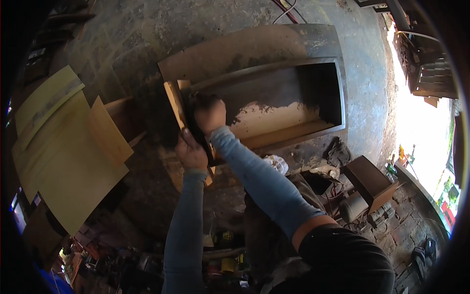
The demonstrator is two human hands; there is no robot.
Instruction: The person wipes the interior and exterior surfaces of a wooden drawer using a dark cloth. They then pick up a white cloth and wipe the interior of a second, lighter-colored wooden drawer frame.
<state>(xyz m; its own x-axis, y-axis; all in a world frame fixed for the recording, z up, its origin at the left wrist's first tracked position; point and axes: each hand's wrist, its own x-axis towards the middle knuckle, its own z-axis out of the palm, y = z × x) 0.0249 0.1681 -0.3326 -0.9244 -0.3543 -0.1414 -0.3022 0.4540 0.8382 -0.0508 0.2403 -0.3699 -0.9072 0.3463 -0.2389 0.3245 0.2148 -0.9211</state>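
Observation:
A long wooden drawer-like box (274,131) lies open side up in front of me. Its rim and far wall are dark brown, while part of the floor is pale with a ragged dark edge. My left hand (191,151) grips the light-edged end board (174,104) at the box's left end, thumb on top. Just right of it, my right hand (210,116) is closed and pressed down inside that end of the box. Something dark and bunched (201,100) shows at its fingers, too blurred to name.
A brown board (235,46) lies beneath the box on the stained work surface. Pale sheets (68,152) lie at the left. By my right arm are a crumpled white cloth (277,164), a dark rag (339,152) and a small brown drawer (370,183).

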